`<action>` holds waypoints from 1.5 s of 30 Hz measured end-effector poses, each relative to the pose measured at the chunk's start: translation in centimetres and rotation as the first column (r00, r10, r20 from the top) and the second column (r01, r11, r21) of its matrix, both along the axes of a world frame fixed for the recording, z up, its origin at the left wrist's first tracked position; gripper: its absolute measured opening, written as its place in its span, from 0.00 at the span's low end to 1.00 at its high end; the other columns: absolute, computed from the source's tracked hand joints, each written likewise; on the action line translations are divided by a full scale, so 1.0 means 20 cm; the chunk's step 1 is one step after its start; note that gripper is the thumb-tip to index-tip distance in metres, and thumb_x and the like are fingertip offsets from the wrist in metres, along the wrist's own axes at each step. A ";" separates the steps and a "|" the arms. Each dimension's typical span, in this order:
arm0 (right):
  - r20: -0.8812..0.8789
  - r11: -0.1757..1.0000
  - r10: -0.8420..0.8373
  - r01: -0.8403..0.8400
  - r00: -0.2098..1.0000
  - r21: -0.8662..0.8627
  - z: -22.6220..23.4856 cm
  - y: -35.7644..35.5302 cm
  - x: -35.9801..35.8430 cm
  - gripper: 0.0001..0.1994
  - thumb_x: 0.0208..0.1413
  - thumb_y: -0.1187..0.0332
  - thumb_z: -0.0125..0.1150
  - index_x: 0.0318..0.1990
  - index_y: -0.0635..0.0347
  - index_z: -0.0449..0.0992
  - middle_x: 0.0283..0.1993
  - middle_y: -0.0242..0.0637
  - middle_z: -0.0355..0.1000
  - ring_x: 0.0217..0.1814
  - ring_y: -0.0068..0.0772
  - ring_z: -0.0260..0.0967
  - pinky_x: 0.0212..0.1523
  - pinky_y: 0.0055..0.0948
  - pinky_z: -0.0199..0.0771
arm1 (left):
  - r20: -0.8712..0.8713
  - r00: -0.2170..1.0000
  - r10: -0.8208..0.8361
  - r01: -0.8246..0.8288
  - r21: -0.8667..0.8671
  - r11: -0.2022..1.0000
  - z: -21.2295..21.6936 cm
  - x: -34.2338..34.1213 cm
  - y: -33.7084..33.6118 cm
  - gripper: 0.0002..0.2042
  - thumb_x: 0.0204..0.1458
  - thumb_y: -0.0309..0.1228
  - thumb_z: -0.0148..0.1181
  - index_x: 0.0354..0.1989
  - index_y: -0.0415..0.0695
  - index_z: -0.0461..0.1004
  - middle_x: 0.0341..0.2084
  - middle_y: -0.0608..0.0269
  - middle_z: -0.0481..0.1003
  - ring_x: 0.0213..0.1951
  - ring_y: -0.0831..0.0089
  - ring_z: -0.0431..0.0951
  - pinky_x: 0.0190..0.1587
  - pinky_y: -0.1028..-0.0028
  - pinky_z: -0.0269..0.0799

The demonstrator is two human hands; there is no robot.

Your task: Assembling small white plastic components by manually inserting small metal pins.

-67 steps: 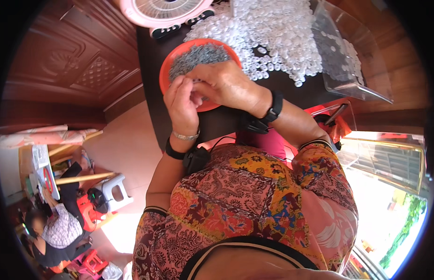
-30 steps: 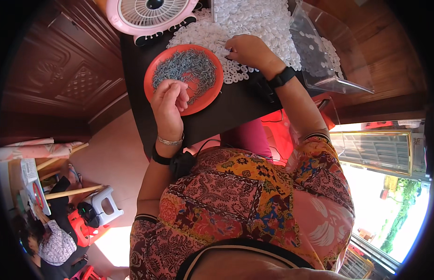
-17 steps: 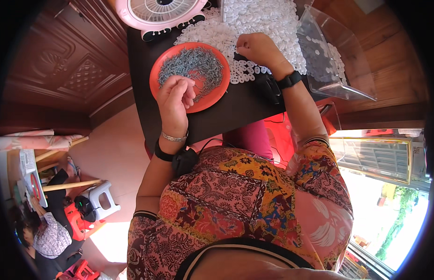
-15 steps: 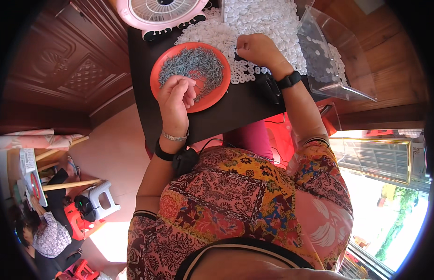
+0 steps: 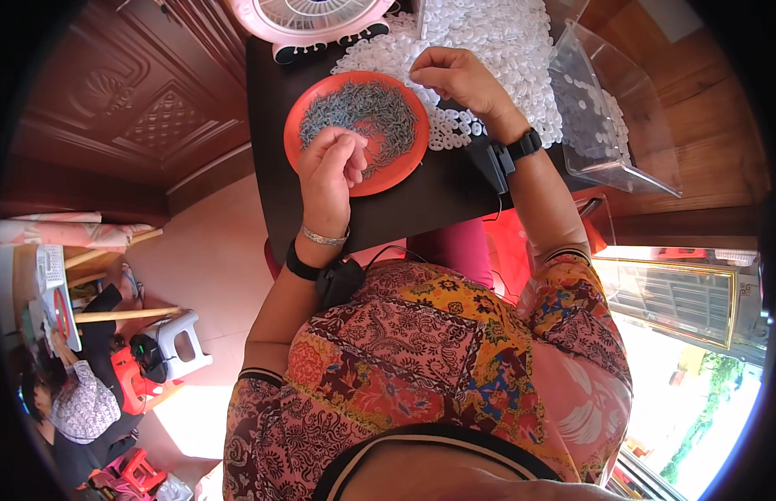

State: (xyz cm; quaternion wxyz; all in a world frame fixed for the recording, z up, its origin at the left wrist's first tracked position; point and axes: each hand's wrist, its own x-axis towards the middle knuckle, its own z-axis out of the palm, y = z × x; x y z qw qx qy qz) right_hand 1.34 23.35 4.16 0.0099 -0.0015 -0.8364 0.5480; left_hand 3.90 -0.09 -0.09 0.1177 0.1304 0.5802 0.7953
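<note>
1. One pink fan stands at the far left of the dark surface.
2. The left hand is over the near left part of a red-orange plate, thumb and fingers drawn together (whether they pinch anything, I cannot tell).
3. Small grey pieces lie heaped on that plate.
4. The right hand hovers over white discs, thumb and forefinger tips close together; anything between them is too small to tell.
5. Rightmost, a clear bin contains more white discs.
</note>
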 end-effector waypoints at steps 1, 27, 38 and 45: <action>0.037 0.996 0.031 -0.028 0.999 -0.081 0.01 -0.02 0.00 0.05 0.49 0.68 0.60 0.30 0.57 0.76 0.21 0.20 0.65 0.23 0.11 0.57 0.24 0.15 0.57 | 0.000 1.000 0.004 -0.004 -0.002 1.000 0.00 0.00 0.00 0.10 0.55 0.30 0.45 0.28 0.40 0.72 0.16 0.69 0.68 0.17 0.84 0.63 0.20 0.84 0.55; -0.232 0.901 0.419 -0.433 0.878 -0.011 0.02 -0.36 0.12 0.06 0.53 0.77 0.58 0.39 0.65 0.75 0.33 0.31 0.74 0.35 0.20 0.72 0.38 0.20 0.74 | 0.020 1.000 -0.024 0.021 0.135 0.991 -0.01 -0.02 -0.02 0.09 0.55 0.33 0.44 0.26 0.41 0.65 0.17 0.64 0.67 0.18 0.79 0.64 0.21 0.81 0.56; -0.493 0.895 0.389 -0.193 0.778 0.402 0.02 -0.41 0.11 0.06 0.48 0.75 0.61 0.35 0.60 0.75 0.29 0.33 0.73 0.28 0.25 0.72 0.30 0.22 0.72 | 0.016 0.996 0.089 -0.090 0.186 0.978 -0.02 -0.02 -0.01 0.08 0.54 0.31 0.46 0.29 0.40 0.68 0.18 0.65 0.70 0.18 0.81 0.65 0.21 0.82 0.58; -0.278 0.729 0.372 -0.094 0.885 0.678 -0.09 -0.31 0.08 0.06 0.45 0.64 0.57 0.28 0.53 0.78 0.26 0.37 0.73 0.32 0.42 0.72 0.33 0.36 0.72 | -0.005 0.996 0.090 -0.087 0.189 0.978 -0.01 -0.02 -0.03 0.06 0.52 0.29 0.46 0.28 0.40 0.67 0.16 0.65 0.68 0.17 0.81 0.64 0.20 0.82 0.56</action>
